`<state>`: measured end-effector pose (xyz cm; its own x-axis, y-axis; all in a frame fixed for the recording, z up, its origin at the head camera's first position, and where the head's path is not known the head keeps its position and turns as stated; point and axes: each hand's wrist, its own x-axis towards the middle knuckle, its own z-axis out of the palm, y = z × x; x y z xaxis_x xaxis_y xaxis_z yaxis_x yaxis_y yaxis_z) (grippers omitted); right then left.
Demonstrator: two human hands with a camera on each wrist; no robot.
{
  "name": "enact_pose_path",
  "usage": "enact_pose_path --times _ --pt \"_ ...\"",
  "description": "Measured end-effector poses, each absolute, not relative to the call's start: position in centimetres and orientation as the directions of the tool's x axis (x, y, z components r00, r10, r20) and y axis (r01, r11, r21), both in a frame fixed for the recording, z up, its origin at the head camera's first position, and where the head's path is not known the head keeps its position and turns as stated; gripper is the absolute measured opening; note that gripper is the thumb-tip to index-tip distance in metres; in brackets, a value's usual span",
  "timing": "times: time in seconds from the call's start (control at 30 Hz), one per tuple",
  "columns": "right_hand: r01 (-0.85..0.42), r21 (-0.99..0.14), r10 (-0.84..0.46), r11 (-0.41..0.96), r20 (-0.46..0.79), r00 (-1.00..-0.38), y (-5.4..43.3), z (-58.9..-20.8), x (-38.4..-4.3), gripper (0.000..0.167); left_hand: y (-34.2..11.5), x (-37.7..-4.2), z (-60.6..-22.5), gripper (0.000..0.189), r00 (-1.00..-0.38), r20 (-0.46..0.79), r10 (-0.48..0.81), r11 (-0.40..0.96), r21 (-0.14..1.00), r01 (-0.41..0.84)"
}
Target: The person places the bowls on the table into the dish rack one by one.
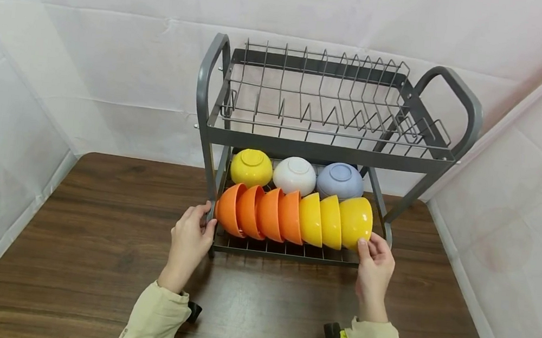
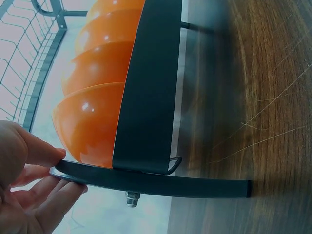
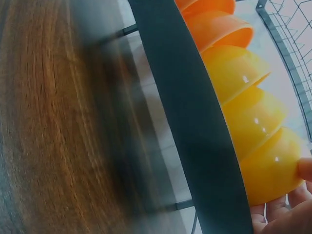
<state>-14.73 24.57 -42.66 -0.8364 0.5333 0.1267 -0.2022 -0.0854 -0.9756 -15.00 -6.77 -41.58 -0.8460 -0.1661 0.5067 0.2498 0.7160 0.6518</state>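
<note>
A row of nested bowls lies on its side along the front of a dark metal dish rack's lower shelf. Orange bowls [image 1: 268,214] fill the left part and yellow bowls [image 1: 328,221] the right. My left hand [image 1: 190,240] grips the rack's front left upright [image 2: 146,182] between thumb and fingers, right beside the leftmost orange bowl [image 2: 91,124]. At the other end, my right hand [image 1: 376,266] holds the rightmost yellow bowl [image 3: 273,168], thumb on its near side and fingertips at its outer end.
Behind the row sit an upturned yellow bowl [image 1: 251,168], a white bowl [image 1: 295,175] and a blue-grey bowl [image 1: 340,180]. Overhead is the rack's upper wire tier [image 1: 331,154]. The rack stands on a brown wooden table [image 1: 97,245], with white sheeting [image 1: 115,56] around it.
</note>
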Motion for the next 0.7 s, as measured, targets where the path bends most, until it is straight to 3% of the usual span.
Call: enact_pose_path --times 0.33,0.7 --pt "-0.036 -0.963 0.496 0.269 0.17 -0.851 24.83 -42.7 -15.24 0.019 -6.48 -15.15 -41.47 0.027 -0.849 0.502 -0.166 0.705 0.662 0.253" --pt "-0.014 -0.908 0.459 0.418 0.225 -0.86 25.47 -43.13 -14.97 0.017 -6.33 -15.62 -41.54 0.026 -0.848 0.502 -0.17 0.677 0.685 0.27"
